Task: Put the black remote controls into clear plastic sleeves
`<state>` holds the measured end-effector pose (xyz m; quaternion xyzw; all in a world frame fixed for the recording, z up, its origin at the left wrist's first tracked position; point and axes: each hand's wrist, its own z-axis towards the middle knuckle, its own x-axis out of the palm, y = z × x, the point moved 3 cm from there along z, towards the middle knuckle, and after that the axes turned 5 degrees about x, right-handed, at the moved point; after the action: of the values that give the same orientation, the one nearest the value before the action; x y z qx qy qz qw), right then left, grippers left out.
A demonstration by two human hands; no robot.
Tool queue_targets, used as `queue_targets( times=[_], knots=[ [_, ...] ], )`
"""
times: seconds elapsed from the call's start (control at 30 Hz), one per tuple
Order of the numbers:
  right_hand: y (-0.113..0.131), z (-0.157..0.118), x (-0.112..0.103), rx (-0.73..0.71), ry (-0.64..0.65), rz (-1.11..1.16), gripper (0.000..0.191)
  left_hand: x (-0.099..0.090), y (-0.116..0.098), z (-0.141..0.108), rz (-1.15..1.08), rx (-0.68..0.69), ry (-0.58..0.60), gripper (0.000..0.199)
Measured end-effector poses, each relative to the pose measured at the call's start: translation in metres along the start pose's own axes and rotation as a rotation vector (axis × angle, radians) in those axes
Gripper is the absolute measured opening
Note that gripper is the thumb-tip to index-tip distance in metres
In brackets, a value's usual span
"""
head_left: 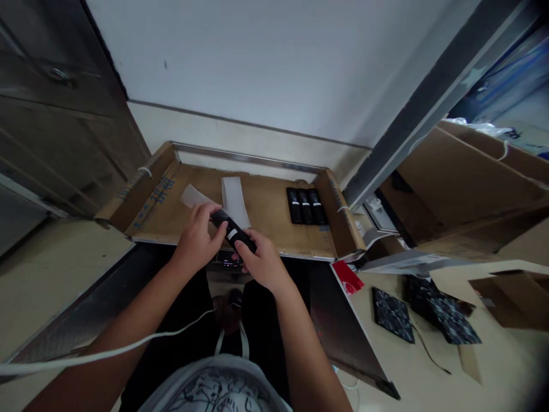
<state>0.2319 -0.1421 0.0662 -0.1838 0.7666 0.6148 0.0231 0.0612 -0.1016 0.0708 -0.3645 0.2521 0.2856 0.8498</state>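
Largest: white wall panel [240, 63], smooth and flat, behind the far edge of the brown cardboard tray [270, 212]. Next: the tray itself, shallow and roughly rectangular, with a thin metallic rail [249, 157] along the far edge, upright cardboard side walls [338, 229] at the left and right edges, and blue marks [156, 194] near the left edge. Over the near edge, left of centre: left hand [197, 237], fingers bent and nearly closed, pinching the far end of the held black item [240, 233]. Over the same edge, close to the middle: right hand [266, 260], thumb on top, fingers curled around the near end of the same item. Held item: oblong, dark, tilted, just above the near edge. Close to the right edge: row of three black items [306, 206], similar in shape, laid side by side. Left of centre: stacked white strips [235, 200], long, thin, paper- or film-like. Toward the left edge, partly behind the left hand: loose translucent strip [191, 196]; held or merely lying, not possible to tell. Smallest: white label [232, 234] on the held item, with similar labels across the row. Progress, by judgement: three items set down in order, one in handling, strips remaining; completion of each not discernible.
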Motion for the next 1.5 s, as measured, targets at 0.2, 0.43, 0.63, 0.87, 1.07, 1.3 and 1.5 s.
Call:
queue_targets(
  times=[0.2, 0.43, 0.63, 0.87, 1.07, 1.3, 1.5],
  knots=[
    [-0.001, 0.004, -0.002, -0.077, -0.049, -0.105, 0.029, 0.002, 0.013, -0.003, 0.071, -0.043, 0.163, 0.014],
    [0.029, 0.0, -0.013, -0.217, -0.122, -0.311, 0.029, 0.004, 0.01, 0.011, 0.04, -0.153, 0.076, 0.011],
    [0.035, -0.003, -0.01, -0.23, -0.127, -0.315, 0.029, 0.006, 0.011, 0.016, 0.042, -0.163, 0.063, 0.008],
    [0.04, -0.005, -0.007, -0.244, -0.088, -0.259, 0.027, -0.005, -0.009, 0.01, -0.067, -0.119, 0.155, 0.006],
    [0.064, -0.01, -0.015, -0.228, -0.002, -0.22, 0.036, -0.02, -0.016, 0.014, -0.381, -0.306, 0.177, 0.01],
    [0.119, -0.023, -0.015, -0.245, -0.04, -0.279, 0.043, -0.068, -0.035, 0.037, -0.497, -0.36, 0.152, 0.017],
    [0.143, -0.031, -0.004, -0.349, -0.142, -0.302, 0.045, -0.096, -0.041, 0.041, -0.566, -0.469, 0.104, 0.012]
  ],
)
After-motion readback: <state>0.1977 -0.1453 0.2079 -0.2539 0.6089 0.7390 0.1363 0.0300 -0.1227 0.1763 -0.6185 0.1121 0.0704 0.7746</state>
